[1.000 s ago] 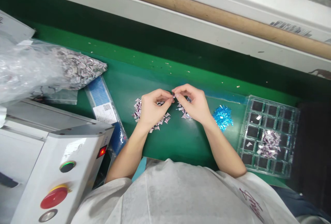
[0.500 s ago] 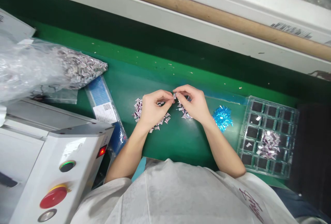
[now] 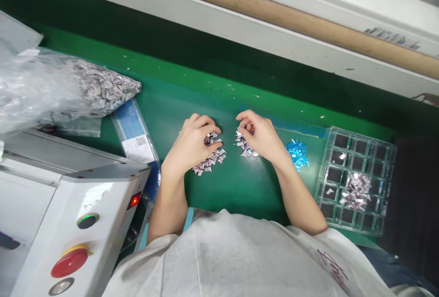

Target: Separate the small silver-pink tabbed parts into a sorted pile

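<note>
My left hand (image 3: 192, 144) is over a pile of small silvery-pink metal pieces (image 3: 209, 164), its thumb and fingers apart and curved around part of the pile. Nothing shows clearly held in it, though the palm side is hidden. Beside a second, smaller pile of similar pieces (image 3: 248, 151) is my right hand (image 3: 259, 135). Its index finger reaches out and its thumb is apart from it, with the other fingers curled; no piece shows between them. A heap of shiny blue slivers (image 3: 297, 154) lies just right of my right wrist.
A clear compartment tray (image 3: 324, 173) at the right carries a heap of small pieces (image 3: 357, 191). At the left lie a plastic bag of pieces (image 3: 106, 87) and a labelled blue packet (image 3: 139, 148). A machine box with a red button (image 3: 70, 262) stands at the lower left.
My hands have parted from the fingertip pinch around a small piece. The left has moved left onto its pile and opened; the right has stayed near its pile with its thumb and index finger separated.
</note>
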Action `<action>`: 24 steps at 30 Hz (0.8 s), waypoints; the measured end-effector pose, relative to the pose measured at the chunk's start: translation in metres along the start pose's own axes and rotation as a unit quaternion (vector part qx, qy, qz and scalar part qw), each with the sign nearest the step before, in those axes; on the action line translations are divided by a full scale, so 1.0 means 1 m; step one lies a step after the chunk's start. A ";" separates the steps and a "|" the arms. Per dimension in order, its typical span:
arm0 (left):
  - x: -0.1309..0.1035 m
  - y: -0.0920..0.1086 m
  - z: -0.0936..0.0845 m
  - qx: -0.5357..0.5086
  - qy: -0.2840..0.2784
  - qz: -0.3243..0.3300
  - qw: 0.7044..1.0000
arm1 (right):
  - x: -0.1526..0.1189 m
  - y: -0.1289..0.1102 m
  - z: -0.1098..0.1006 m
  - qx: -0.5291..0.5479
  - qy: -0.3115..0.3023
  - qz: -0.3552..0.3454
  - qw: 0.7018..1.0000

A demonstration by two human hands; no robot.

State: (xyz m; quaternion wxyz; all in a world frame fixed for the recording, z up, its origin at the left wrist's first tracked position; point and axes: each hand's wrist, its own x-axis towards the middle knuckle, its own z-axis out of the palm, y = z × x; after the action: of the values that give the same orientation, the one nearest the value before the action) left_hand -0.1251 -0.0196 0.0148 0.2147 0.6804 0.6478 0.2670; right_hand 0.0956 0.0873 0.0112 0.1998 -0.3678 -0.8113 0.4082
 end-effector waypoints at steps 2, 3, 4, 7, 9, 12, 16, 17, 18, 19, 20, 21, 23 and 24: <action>-0.002 -0.004 -0.001 0.033 -0.026 -0.003 0.999 | 0.001 0.003 0.000 -0.031 0.003 -0.004 1.000; -0.003 -0.005 -0.001 0.039 -0.034 -0.003 0.999 | 0.002 0.005 0.000 -0.044 0.015 -0.008 0.999; -0.004 -0.005 0.000 0.040 -0.041 0.001 0.998 | 0.004 0.007 0.001 -0.055 0.033 -0.012 0.998; -0.004 -0.005 0.000 0.034 -0.050 0.022 0.998 | 0.008 0.013 0.003 -0.098 0.110 -0.014 0.989; -0.004 -0.003 -0.001 0.034 -0.051 0.033 0.998 | 0.011 0.018 0.006 -0.128 0.148 -0.013 0.981; -0.003 0.000 -0.002 0.042 -0.047 0.039 0.997 | 0.015 0.026 0.011 -0.162 0.151 -0.008 0.975; -0.001 0.002 0.000 0.014 -0.021 0.025 0.999 | 0.019 0.030 0.016 -0.179 0.156 -0.001 0.971; 0.000 0.003 0.001 -0.006 -0.010 0.014 1.000 | 0.020 0.030 0.017 -0.177 0.162 -0.002 0.971; 0.000 0.004 0.001 -0.030 0.000 0.000 1.000 | 0.020 0.030 0.018 -0.173 0.168 -0.004 0.971; 0.000 0.006 0.001 -0.056 0.009 -0.017 0.998 | 0.020 0.031 0.018 -0.167 0.174 -0.005 0.970; 0.000 0.008 0.001 -0.083 0.015 -0.032 0.996 | 0.020 0.031 0.018 -0.161 0.180 -0.005 0.970; 0.000 0.010 0.000 -0.108 0.019 -0.044 0.993 | 0.021 0.031 0.018 -0.154 0.185 -0.003 0.971; 0.001 0.013 -0.001 -0.145 0.023 -0.059 0.987 | 0.021 0.031 0.017 -0.137 0.192 0.002 0.972; 0.001 0.015 -0.001 -0.158 0.030 -0.063 0.985 | 0.021 0.031 0.017 -0.126 0.195 0.005 0.973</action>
State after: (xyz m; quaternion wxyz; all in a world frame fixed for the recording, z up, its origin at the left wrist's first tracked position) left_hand -0.1139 -0.0199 0.0248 0.3163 0.5876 0.6449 0.3725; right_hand 0.0847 0.1069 -0.0228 0.3043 -0.4663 -0.7999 0.2237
